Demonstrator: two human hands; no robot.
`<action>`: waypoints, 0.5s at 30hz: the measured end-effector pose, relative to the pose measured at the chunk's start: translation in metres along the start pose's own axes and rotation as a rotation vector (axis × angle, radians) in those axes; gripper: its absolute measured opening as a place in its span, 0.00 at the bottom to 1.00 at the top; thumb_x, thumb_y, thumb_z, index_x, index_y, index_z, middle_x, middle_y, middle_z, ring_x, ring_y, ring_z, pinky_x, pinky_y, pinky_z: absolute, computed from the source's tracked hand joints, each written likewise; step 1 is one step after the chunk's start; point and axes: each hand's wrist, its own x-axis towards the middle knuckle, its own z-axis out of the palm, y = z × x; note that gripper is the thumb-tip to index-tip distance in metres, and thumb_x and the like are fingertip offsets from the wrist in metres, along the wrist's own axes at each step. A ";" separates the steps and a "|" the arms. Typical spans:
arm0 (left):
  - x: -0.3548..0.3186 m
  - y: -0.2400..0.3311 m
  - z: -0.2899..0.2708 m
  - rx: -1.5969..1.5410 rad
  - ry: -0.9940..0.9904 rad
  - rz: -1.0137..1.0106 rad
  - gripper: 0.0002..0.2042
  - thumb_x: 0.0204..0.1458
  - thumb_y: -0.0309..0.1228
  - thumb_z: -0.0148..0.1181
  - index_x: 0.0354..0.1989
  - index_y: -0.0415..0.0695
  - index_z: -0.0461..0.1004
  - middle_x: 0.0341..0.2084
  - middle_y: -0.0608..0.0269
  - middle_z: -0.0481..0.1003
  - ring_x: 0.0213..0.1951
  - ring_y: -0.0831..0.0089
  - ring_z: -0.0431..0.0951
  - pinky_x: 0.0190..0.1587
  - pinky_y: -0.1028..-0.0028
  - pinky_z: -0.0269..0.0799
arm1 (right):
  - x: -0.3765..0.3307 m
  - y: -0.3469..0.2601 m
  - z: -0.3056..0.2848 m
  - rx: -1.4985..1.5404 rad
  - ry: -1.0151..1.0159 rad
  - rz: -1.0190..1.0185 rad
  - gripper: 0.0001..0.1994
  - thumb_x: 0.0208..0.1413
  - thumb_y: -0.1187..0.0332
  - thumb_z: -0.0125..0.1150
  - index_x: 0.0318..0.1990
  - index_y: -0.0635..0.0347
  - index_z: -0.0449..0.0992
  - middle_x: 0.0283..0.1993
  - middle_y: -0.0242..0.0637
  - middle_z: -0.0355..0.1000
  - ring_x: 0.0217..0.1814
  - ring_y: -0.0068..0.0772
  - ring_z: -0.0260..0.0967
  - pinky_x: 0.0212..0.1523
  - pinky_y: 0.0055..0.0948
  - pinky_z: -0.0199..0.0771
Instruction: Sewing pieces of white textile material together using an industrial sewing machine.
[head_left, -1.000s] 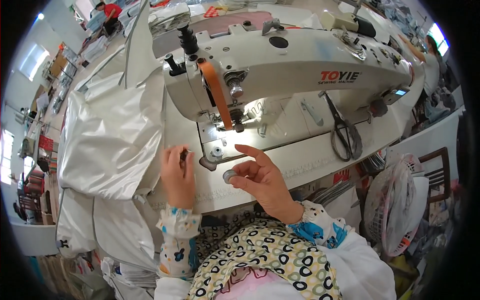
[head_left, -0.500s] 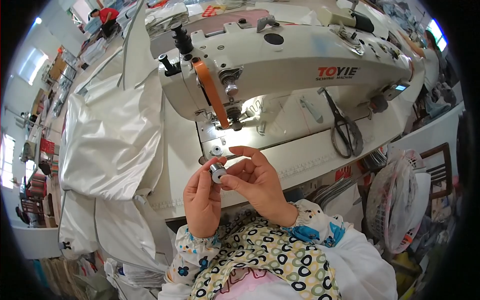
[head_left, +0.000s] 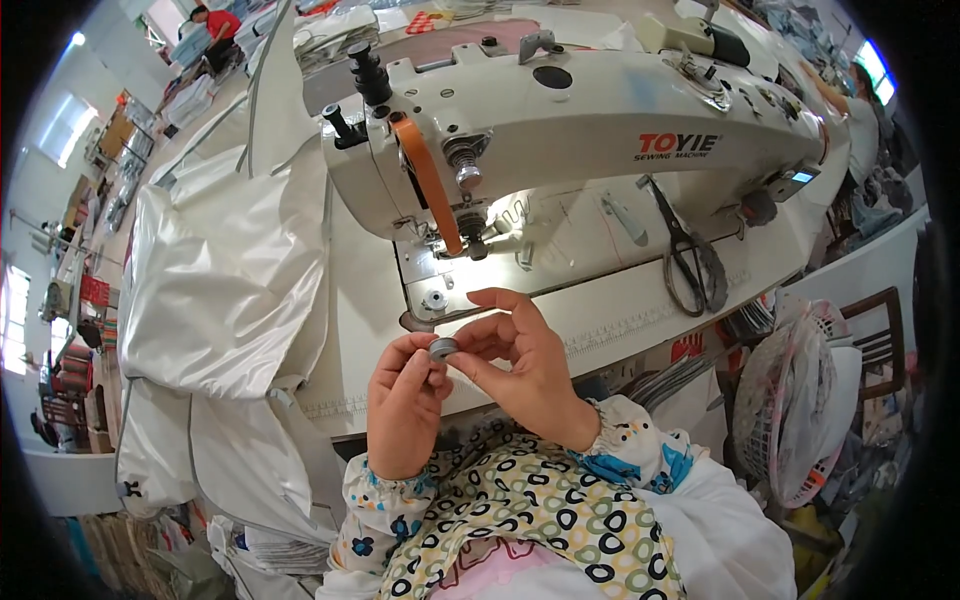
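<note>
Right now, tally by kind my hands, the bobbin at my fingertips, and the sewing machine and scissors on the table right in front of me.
Hands: 2, the left hand and the right hand
Bobbin: 1
Sewing machine: 1
Scissors: 1
Total: 5

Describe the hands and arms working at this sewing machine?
Both the left hand and right hand are human and ungloved. The left sleeve and right sleeve are white with blue and dark printed shapes, and gathered at the wrists.
</note>
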 end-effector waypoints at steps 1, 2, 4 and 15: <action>-0.001 0.001 0.000 0.096 0.027 0.040 0.10 0.64 0.26 0.53 0.51 0.38 0.71 0.38 0.68 0.72 0.35 0.84 0.69 0.39 0.81 0.67 | 0.001 0.000 -0.001 -0.076 0.011 -0.034 0.27 0.54 0.79 0.67 0.60 0.64 0.62 0.43 0.37 0.77 0.44 0.24 0.76 0.46 0.23 0.77; -0.004 0.000 0.001 0.098 0.026 0.038 0.10 0.64 0.26 0.53 0.51 0.38 0.71 0.38 0.68 0.72 0.35 0.84 0.69 0.39 0.81 0.67 | 0.001 0.001 -0.002 -0.075 0.013 -0.034 0.27 0.54 0.79 0.67 0.60 0.64 0.62 0.43 0.37 0.77 0.44 0.24 0.76 0.46 0.23 0.77; -0.008 -0.001 0.004 0.317 0.070 0.144 0.09 0.62 0.23 0.56 0.49 0.38 0.73 0.36 0.70 0.72 0.33 0.86 0.67 0.35 0.84 0.63 | 0.002 0.001 -0.004 -0.110 -0.025 -0.011 0.27 0.54 0.79 0.67 0.60 0.63 0.63 0.42 0.36 0.78 0.43 0.23 0.77 0.46 0.23 0.77; 0.002 -0.015 0.000 -0.100 0.054 -0.016 0.08 0.64 0.29 0.55 0.47 0.40 0.72 0.34 0.69 0.73 0.30 0.84 0.65 0.33 0.81 0.63 | 0.000 0.003 -0.011 -0.048 0.087 -0.041 0.25 0.55 0.79 0.66 0.59 0.62 0.64 0.38 0.34 0.77 0.40 0.20 0.76 0.42 0.19 0.75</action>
